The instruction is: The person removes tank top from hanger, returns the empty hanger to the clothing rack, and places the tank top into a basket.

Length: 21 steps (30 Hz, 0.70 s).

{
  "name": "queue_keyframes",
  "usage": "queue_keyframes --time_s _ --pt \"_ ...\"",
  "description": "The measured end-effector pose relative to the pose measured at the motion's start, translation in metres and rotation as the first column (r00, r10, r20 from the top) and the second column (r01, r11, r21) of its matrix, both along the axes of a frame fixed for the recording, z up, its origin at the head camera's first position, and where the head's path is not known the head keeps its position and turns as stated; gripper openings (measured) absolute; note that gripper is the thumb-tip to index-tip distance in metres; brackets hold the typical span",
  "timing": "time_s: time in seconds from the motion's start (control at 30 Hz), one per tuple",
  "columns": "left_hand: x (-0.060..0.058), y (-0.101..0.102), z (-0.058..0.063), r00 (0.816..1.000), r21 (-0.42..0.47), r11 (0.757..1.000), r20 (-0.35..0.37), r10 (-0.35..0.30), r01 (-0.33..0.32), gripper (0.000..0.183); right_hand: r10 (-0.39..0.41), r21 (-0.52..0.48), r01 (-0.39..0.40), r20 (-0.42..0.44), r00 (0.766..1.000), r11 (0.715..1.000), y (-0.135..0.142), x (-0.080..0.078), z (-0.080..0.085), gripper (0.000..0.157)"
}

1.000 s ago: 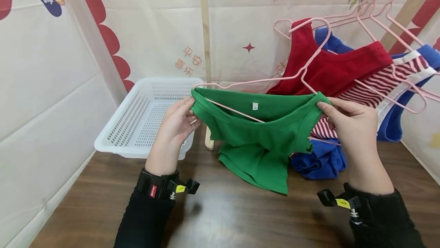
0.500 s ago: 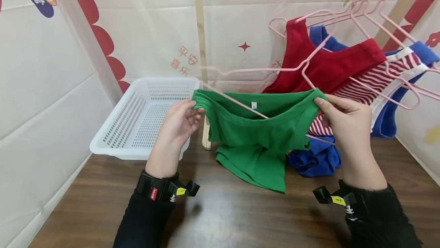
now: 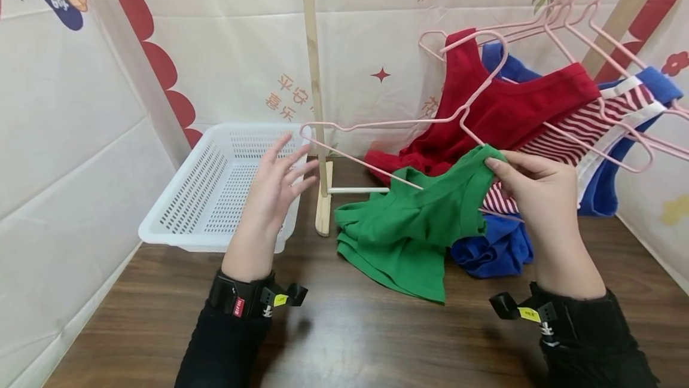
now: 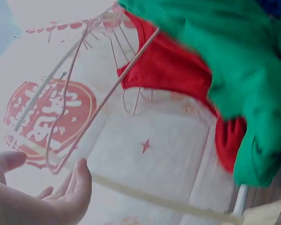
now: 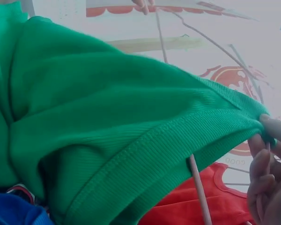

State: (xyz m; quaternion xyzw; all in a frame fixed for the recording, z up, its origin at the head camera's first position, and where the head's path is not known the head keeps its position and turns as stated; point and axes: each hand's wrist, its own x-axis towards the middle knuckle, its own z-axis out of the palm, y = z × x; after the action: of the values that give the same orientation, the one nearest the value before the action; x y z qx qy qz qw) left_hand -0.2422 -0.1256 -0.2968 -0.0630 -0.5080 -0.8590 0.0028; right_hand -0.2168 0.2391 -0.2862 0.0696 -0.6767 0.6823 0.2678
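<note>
A green tank top [image 3: 414, 226] hangs slack from the right shoulder of a pink hanger [image 3: 387, 122], its left strap fallen and its hem low over the table. My right hand [image 3: 538, 202] pinches that strap at the hanger's right end; the right wrist view shows the fingers curled at the ribbed edge [image 5: 215, 122]. Fingers spread, my left hand [image 3: 271, 188] stands beside the hanger's bare left end and holds nothing. In the left wrist view the hanger's bare end loop [image 4: 54, 168] lies just beyond the fingers of the left hand [image 4: 51, 197].
A white perforated basket [image 3: 215, 246] stands at the left behind my left hand. On the right, a red tank top [image 3: 517, 101], a striped one [image 3: 560, 143] and blue clothing [image 3: 600, 191] hang on pink hangers. A wooden rack post [image 3: 314, 77] rises in the middle.
The left hand has let go of the green tank top's left strap and spread its fingers. That side of the top has slipped off the hanger and dropped; the right hand keeps its hold.
</note>
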Motion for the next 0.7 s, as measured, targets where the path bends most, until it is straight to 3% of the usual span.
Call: queue_keyframes --time_s 0.13,0.23,0.37,0.53,0.6,0.7 --pt "0.002 -0.008 0.002 0.993 -0.108 0.992 -0.110 0.051 -0.063 0.056 0.023 0.074 -0.024 0.016 1.000 0.997 0.001 0.004 -0.001 0.025" --pt "0.003 -0.012 0.004 0.982 -0.256 0.965 -0.188 0.007 -0.056 0.051 0.006 0.180 -0.013 0.041 0.999 0.984 0.002 0.007 -0.001 0.025" --pt "0.008 -0.019 0.005 0.966 -0.446 0.895 -0.236 -0.109 -0.007 0.031 -0.038 0.326 0.027 0.028 0.999 0.945 -0.001 0.009 -0.001 0.023" --pt "0.012 -0.022 0.007 0.941 -0.600 0.798 -0.235 -0.245 0.058 0.019 -0.039 0.394 0.042 -0.016 0.999 0.918 -0.003 0.009 0.001 0.023" --pt "0.013 -0.023 0.008 0.935 -0.604 0.794 -0.240 -0.262 0.068 0.018 -0.032 0.414 0.040 -0.027 0.999 0.909 -0.003 0.011 0.002 0.023" --pt "0.012 -0.025 0.006 0.933 -0.573 0.818 -0.270 -0.239 0.044 0.019 -0.015 0.443 0.020 -0.016 1.000 0.896 -0.003 0.013 0.004 0.023"
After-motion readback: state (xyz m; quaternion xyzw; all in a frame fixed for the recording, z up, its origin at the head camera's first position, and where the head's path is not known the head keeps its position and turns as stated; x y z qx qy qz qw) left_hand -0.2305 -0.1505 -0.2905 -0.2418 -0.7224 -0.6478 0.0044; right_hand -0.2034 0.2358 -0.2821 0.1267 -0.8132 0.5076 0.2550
